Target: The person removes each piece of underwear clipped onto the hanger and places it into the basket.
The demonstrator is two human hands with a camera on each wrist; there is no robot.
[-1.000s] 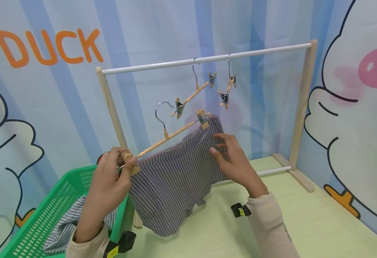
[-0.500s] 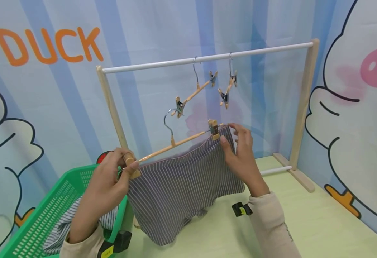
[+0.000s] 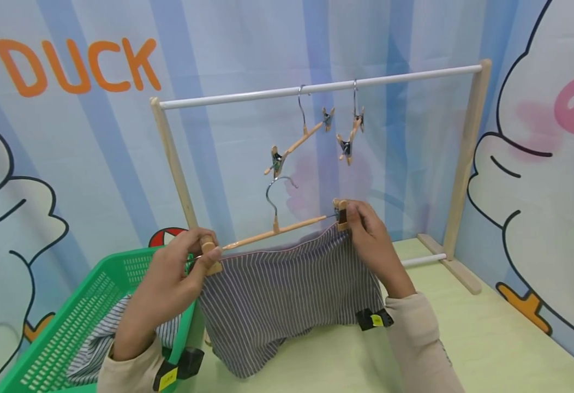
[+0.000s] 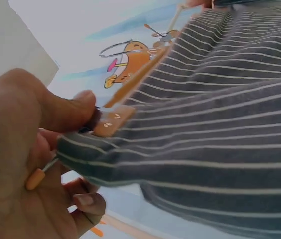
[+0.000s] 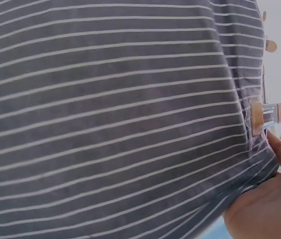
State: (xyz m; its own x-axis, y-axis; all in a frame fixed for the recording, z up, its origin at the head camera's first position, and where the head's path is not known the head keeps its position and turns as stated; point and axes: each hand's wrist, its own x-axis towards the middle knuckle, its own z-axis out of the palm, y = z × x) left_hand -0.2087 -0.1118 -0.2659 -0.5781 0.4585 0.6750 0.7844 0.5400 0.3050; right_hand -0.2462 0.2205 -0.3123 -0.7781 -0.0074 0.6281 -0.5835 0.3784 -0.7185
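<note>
Dark shorts with thin pale stripes (image 3: 292, 295) hang by the waistband from a wooden clip hanger (image 3: 297, 225), whose metal hook points up. My left hand (image 3: 169, 278) pinches the hanger's left clip (image 4: 113, 121) between thumb and fingers, and a corner of cloth folds beside it in the left wrist view. At the other end my right hand (image 3: 372, 240) grips by the right clip (image 5: 262, 117), its thumb overlapping the clip's edge in the head view. Its remaining fingers are hidden behind the waistband corner.
Two bare clip hangers (image 3: 304, 139) hang from the white bar (image 3: 247, 97) of a wooden-legged rack behind. On the left stands a green basket (image 3: 66, 305) holding a striped garment (image 3: 100, 338). The rack's right foot (image 3: 456, 273) rests on the pale tabletop (image 3: 483, 338).
My right hand has moved from in front of the cloth to the right clip. The hanger's right end has come lower and to the right, levelling it, while my left hand keeps its grip.
</note>
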